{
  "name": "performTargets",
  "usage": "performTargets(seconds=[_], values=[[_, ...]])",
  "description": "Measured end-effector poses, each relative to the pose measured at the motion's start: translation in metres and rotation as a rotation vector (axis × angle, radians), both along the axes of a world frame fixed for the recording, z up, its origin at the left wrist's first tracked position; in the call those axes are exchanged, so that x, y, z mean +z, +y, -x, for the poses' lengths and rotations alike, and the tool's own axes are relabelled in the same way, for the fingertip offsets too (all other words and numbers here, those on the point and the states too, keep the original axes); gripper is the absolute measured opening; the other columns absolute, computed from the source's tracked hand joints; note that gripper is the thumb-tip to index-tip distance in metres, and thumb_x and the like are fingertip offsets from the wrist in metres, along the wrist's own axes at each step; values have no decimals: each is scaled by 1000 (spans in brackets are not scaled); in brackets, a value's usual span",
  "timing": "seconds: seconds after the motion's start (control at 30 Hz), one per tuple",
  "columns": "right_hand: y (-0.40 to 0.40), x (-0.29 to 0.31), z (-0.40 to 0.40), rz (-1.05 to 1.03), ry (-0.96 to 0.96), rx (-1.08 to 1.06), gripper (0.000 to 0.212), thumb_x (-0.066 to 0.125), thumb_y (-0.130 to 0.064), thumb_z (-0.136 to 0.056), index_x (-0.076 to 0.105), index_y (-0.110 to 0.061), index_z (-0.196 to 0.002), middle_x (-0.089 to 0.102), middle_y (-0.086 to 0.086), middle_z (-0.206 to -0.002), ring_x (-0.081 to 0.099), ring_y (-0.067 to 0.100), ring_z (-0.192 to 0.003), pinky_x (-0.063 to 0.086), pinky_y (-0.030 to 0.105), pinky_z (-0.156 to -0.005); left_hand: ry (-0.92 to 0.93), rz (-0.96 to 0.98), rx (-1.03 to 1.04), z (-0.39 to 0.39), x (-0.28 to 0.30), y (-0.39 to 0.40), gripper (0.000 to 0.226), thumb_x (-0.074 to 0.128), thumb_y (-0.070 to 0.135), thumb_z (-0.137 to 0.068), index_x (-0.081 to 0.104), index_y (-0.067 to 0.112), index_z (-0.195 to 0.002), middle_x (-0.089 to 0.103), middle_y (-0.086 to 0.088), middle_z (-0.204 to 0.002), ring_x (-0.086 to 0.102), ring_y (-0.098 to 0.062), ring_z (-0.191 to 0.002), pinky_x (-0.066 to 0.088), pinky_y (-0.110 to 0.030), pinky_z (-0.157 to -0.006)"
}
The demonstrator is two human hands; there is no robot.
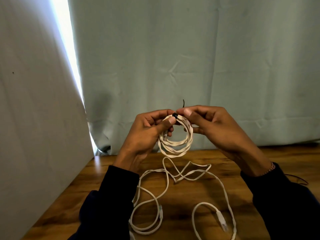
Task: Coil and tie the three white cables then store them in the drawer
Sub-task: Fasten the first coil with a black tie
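Observation:
A coiled white cable [174, 146] hangs in the air above the wooden table [199, 193]. My left hand [147, 134] grips the coil at its top left, thumb pressed on the strands. My right hand [213, 125] pinches a black tie [175, 115] wrapped around the coil's top, its thin tail sticking up behind my fingers. Loose white cables [166, 184] lie uncoiled and tangled on the table below, with a plug end [222, 220] at the lower right and another plug end [161, 211] near the middle.
A pale green curtain [190, 58] hangs right behind the table's far edge. A white panel [34, 118] stands along the table's left side, with bright light in the gap between them. No drawer is in view.

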State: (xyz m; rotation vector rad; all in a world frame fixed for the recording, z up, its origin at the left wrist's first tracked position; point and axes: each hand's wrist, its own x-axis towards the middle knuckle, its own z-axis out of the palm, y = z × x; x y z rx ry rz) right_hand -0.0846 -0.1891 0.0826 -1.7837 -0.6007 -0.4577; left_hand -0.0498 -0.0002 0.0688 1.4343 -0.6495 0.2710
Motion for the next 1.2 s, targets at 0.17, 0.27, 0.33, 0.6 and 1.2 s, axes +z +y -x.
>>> performTargets(seconds=[0.17,0.27,0.33,0.6,1.2], values=[[8,-4,0,-160,-42,-54,23,70,-22,-90,65,-20,-112,79,-3,-91,75,17,-89,61,42,-85,3,20,-36,4,3,4,35,70,15,-75,72,2,-108,74,-9,-83,61,-18,-69,55,-25,-63],[13,-7,-2,-259,-51,-109,27,75,-23,-87,61,-18,-109,79,-1,-86,76,17,-83,61,42,-83,16,-7,-52,7,3,1,34,71,17,-74,74,5,-106,75,-8,-84,60,-18,-68,56,-24,-64],[16,-9,-3,-268,-140,-162,21,77,-20,-85,68,-16,-104,78,-1,-85,76,13,-80,62,34,-78,25,-18,-64,9,4,-1,33,71,17,-73,74,6,-104,75,-6,-81,61,-17,-67,57,-24,-65],[17,-13,-1,-89,-495,-343,32,78,-18,-86,61,-14,-113,74,-9,-90,72,0,-81,59,19,-75,38,-14,-44,12,6,-2,31,72,19,-70,75,9,-99,75,-6,-79,62,-17,-65,57,-27,-66],[20,-9,1,-457,-144,-28,17,77,-5,-82,77,-15,-96,78,-1,-86,75,17,-85,58,23,-73,47,8,-139,9,5,1,34,71,13,-77,73,-1,-107,71,-14,-81,59,-19,-67,54,-27,-65]])
